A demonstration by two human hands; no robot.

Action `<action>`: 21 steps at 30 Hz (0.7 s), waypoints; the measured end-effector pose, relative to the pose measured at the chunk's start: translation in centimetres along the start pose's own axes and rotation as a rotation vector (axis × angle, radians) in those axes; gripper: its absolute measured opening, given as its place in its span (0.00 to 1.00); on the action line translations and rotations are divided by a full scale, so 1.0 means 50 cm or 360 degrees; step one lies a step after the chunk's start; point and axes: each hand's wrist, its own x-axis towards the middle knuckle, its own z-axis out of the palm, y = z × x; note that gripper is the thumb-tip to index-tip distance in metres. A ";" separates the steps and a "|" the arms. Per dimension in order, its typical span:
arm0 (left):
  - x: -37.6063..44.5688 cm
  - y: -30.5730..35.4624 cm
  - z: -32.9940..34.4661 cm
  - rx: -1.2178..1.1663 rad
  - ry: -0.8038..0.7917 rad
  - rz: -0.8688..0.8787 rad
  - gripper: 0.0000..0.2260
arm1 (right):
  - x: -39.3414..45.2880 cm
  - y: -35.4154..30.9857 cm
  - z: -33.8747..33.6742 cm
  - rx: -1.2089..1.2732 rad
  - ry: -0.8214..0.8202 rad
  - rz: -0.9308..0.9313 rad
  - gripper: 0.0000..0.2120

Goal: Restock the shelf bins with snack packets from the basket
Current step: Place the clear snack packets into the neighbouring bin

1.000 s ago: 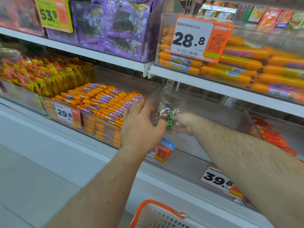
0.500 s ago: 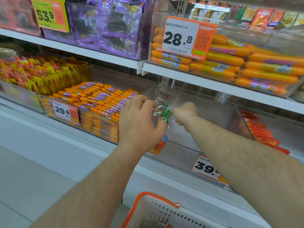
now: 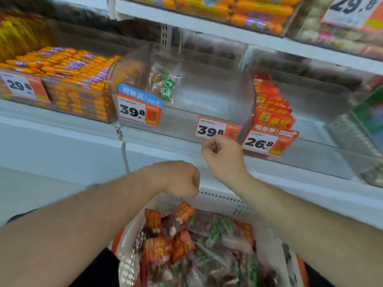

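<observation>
Head view: a clear shelf bin sits at the middle of the lower shelf, and it holds only one snack packet — clear film with green and brown pieces — leaning against its left wall, above the left of two 39.8 price tags. The rest of the bin floor is bare. To its left, a neighbouring bin is stacked full of orange sausage sticks, tagged 29.8. To its right, red packets stand in a row in another bin behind a 26.8 tag. The shelf above carries large orange sausages.

Below, the white basket with an orange rim is heaped with more packets — red ones toward the left, green-and-clear ones to the right; blur hides finer detail.

The left hand hangs over the basket's far edge, fingers curled under into a fist with nothing in it. The right hand is raised just below the second 39.8 tag, fingers also curled in, grasping nothing visible.
</observation>
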 end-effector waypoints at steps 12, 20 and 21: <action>0.051 0.025 0.088 0.0282 -0.0164 0.0139 0.10 | -0.203 0.278 0.036 -0.1408 -0.1373 0.0628 0.23; 0.061 0.003 0.095 0.0177 -0.0231 0.0148 0.05 | -0.233 0.302 0.042 -0.1837 -0.1501 0.0547 0.04; 0.057 0.000 0.092 0.0162 -0.0238 0.0137 0.05 | -0.227 0.300 0.038 -0.1919 -0.1487 0.0478 0.07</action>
